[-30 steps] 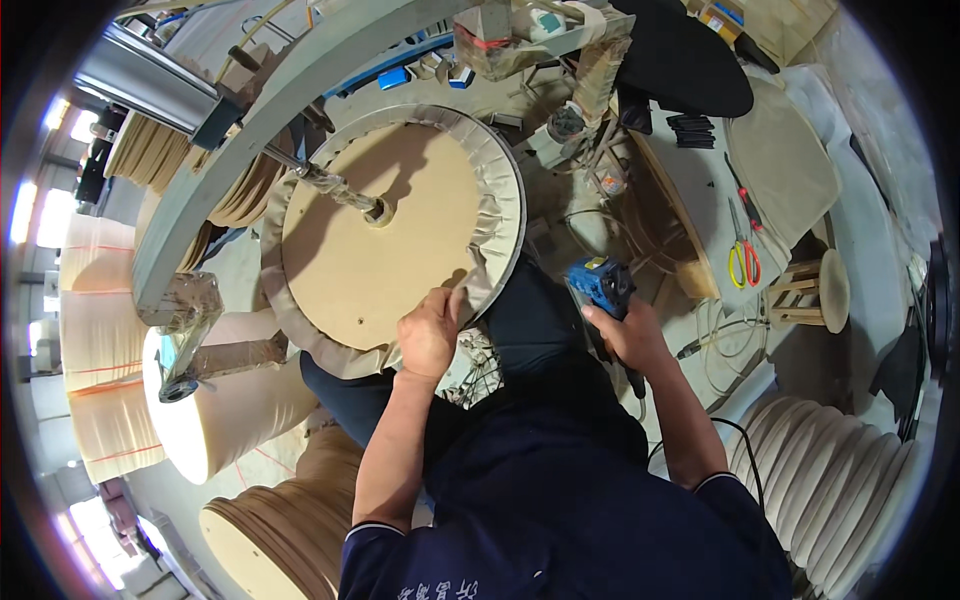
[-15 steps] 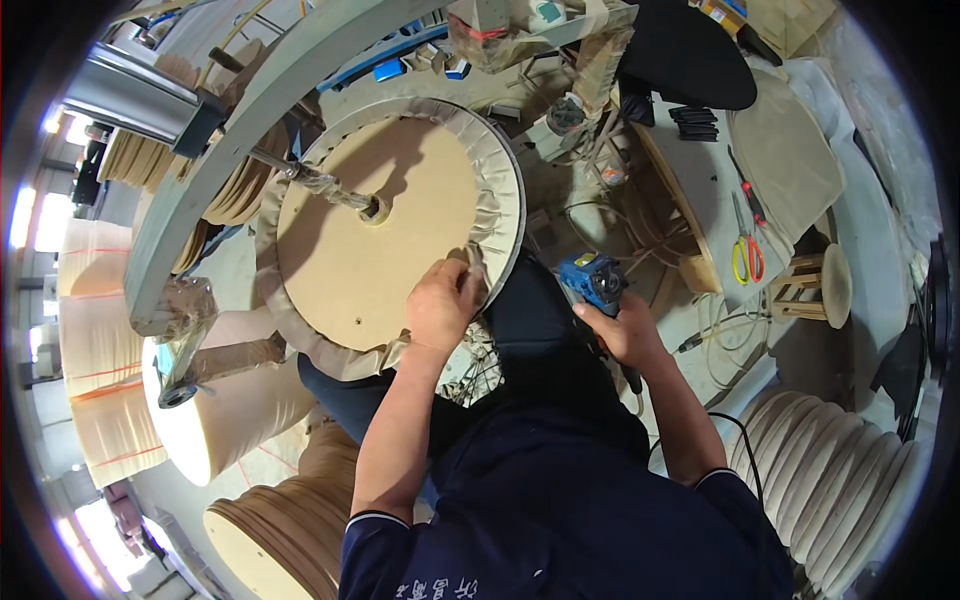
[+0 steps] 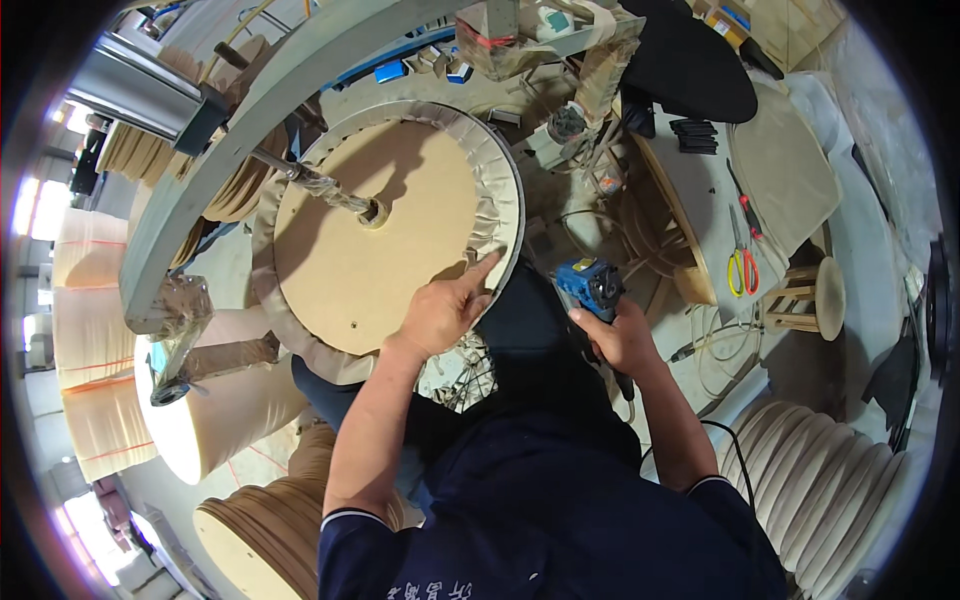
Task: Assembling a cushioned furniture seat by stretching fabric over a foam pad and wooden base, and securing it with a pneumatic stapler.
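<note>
The round board (image 3: 390,270), with its border of pleated cloth (image 3: 503,200), lies at the far left of the person's body, and the metal rod (image 3: 335,190) meets it at the middle. The left hand (image 3: 440,312) is the nearer one to it: it lies over the near right edge, with the index finger stretched to the far right and its tip on the folded cloth, and the other fingers bent inward. Whether the thumb pinches some cloth below, I cannot tell. The right hand (image 3: 622,345) is wrapped around the grip of the blue power tool (image 3: 592,285), which is to the right of the board and well apart from the rim. The most important relation is this one: from the tool, the stretched fingertip lies to the left and a little farther, with the dark trouser leg (image 3: 525,325) showing in the gap between. The long axis of the tool goes from its head, at the far left, to the grip end, at the near right. The board, being round, has no long axis.
</note>
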The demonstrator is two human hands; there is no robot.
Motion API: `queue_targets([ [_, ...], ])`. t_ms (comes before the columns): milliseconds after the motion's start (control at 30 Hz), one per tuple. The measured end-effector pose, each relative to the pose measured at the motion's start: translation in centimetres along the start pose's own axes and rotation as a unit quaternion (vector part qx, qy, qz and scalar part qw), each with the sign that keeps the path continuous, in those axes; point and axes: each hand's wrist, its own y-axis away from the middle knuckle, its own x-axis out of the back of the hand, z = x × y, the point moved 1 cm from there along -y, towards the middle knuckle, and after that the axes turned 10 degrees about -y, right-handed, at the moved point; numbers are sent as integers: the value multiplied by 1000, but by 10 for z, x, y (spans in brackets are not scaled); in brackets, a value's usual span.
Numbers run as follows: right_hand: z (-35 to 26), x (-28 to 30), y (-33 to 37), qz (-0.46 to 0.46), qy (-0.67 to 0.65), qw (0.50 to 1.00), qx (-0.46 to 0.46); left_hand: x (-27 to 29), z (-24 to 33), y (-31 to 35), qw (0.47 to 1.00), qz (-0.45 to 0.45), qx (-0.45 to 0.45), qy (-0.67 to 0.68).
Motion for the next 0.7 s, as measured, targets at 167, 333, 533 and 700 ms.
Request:
queue_targets([
  [167, -14, -4, 1, 3, -7, 999, -36, 0, -32, -5, 996, -22, -10, 89],
  [333, -25, -12, -2, -20, 56, 997, -45, 2, -30, -11, 999, 8, 17, 51],
  [533, -46, -36, -9, -71, 215, 971, 71, -18, -43, -14, 990, 101, 81, 62],
  [700, -53, -54, -23, -149, 214, 965, 27, -25, -45, -18, 981, 131, 124, 74],
])
